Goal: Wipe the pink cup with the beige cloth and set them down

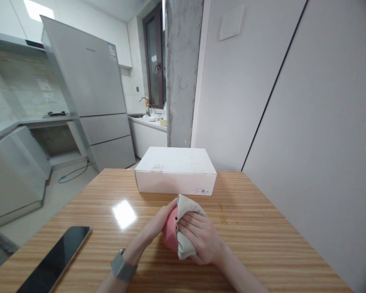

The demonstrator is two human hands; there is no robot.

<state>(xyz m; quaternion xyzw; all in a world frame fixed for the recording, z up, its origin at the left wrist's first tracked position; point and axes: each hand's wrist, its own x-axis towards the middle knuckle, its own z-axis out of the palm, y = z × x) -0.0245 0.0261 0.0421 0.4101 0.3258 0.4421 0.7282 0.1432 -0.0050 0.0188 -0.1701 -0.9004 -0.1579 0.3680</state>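
Observation:
A pink, rounded object with a small dark spot is between my hands, above the near middle of the table; its exact kind is hard to make out. My left hand grips it from the left side, the fingers mostly hidden behind it. An off-white cloth covers the object's right side. Through this cloth my right hand presses on the pink object, fingers bent and close together. A watch with a grey band is on my left wrist.
Beyond my hands, a white box lies on the striped wooden table. At the table's left is a black smartphone. A white wall panel borders the right side; a fridge stands farther back.

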